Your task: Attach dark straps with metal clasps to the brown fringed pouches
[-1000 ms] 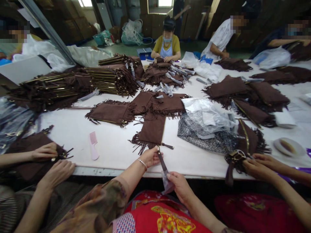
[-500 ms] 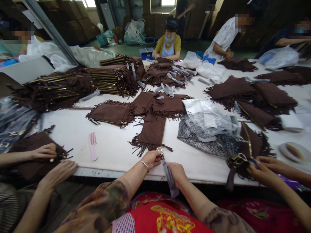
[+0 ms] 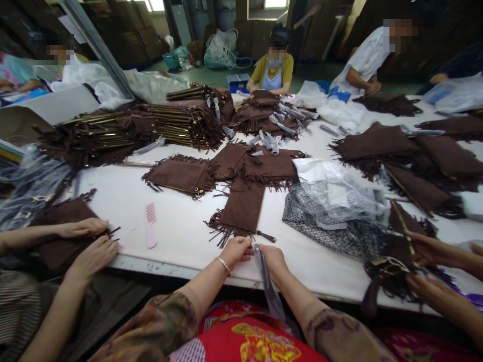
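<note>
Wearer's left hand (image 3: 235,253): 1. Right hand (image 3: 273,259): 1. Plastic-wrapped strap (image 3: 267,285) at these hands: 1. Bracelet (image 3: 224,266): 1. On the tabletop (image 3: 124,216): pink comb (image 3: 151,236), 1; fringed brown pouches (image 3: 242,206) in the centre group, 4; black-and-white tweed cloth (image 3: 350,240), 1. Pouch stacks (image 3: 181,125) at left: 3, rearmost partly hidden; pouches within too tightly layered to count. Overlapping pouches in the right-hand group (image 3: 373,143): at least 3. Neighbours' hands (image 3: 93,255): 4, two per side. Co-workers (image 3: 273,73) on the far side: at least 4, one seen only as arm and sleeve. Blue bin (image 3: 238,84): 1.
</note>
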Demonstrator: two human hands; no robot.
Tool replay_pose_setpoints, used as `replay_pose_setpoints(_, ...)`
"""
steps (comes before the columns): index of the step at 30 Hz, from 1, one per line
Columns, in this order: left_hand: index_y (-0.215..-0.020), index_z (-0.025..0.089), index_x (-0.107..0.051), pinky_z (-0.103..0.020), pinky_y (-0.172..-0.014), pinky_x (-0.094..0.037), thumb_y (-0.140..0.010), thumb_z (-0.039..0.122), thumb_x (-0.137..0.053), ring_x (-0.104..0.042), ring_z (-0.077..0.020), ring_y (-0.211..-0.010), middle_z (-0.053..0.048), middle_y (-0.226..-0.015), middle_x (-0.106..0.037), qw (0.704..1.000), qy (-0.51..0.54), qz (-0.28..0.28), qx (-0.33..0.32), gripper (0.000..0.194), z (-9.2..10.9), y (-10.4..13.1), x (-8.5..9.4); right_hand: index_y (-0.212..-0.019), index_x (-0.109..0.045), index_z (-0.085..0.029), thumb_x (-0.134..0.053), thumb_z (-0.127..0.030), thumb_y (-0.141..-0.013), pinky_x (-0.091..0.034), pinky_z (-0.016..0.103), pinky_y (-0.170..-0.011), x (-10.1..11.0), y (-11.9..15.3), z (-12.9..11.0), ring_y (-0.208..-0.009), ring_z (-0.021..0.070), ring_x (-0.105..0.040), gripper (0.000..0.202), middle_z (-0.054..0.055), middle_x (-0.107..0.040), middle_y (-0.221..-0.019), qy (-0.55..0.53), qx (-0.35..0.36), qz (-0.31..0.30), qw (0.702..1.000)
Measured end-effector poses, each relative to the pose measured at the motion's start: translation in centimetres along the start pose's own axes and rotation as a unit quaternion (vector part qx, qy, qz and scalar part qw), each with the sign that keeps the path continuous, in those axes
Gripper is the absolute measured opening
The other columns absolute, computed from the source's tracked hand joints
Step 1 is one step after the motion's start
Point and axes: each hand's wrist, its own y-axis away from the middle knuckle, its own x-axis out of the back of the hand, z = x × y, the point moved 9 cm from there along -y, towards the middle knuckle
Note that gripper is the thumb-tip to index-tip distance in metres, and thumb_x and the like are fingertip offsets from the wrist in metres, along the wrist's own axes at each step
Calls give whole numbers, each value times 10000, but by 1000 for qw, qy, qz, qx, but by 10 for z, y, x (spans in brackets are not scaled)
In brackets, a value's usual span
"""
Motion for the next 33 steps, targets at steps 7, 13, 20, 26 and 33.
replay_pose_setpoints(7,-995,184,-626,-255,-637,-482,-755,208,-579,-621,-136,-656,-3,-700,-663,977,-157,22,-142,246,17,-2,9,-509,-645,-240,-547,-429,-757,-382,301,-521,-4,-3,-1,-570,173,-581,327,81,-657,-596,-1,17,-44,999)
replay_pose_setpoints(13,-784,188,-645,-262,-665,-463,-775,216,-538,-591,-135,-621,15,-637,-647,945,-253,16,-205,111,24,2,6,-569,-656,-189,-459,-402,-790,-388,271,-530,-10,-3,-4,-585,175,-580,365,54,-659,-586,50,17,-37,998)
replay_pose_setpoints(20,-671,182,-572,-312,-812,-417,-743,86,-501,-552,-175,-834,-37,-787,-609,902,-326,104,-263,140,39,6,11,-523,-632,-174,-444,-406,-800,-350,257,-543,-15,-10,-17,-573,166,-546,407,37,-617,-538,109,52,-36,992)
replay_pose_setpoints(26,-708,189,-528,-320,-855,-406,-787,79,-461,-529,-188,-946,-68,-918,-573,881,-349,139,-288,151,43,6,9,-584,-674,-171,-438,-419,-818,-361,240,-531,-24,-23,-29,-532,151,-555,415,33,-622,-511,101,81,-63,990)
replay_pose_setpoints(33,-688,197,-495,-302,-785,-400,-769,80,-472,-526,-174,-837,-41,-829,-544,871,-376,132,-286,145,47,7,10,-581,-647,-153,-547,-302,-708,-360,220,-455,-38,-28,-20,-479,141,-553,220,29,-618,-497,40,45,-81,995)
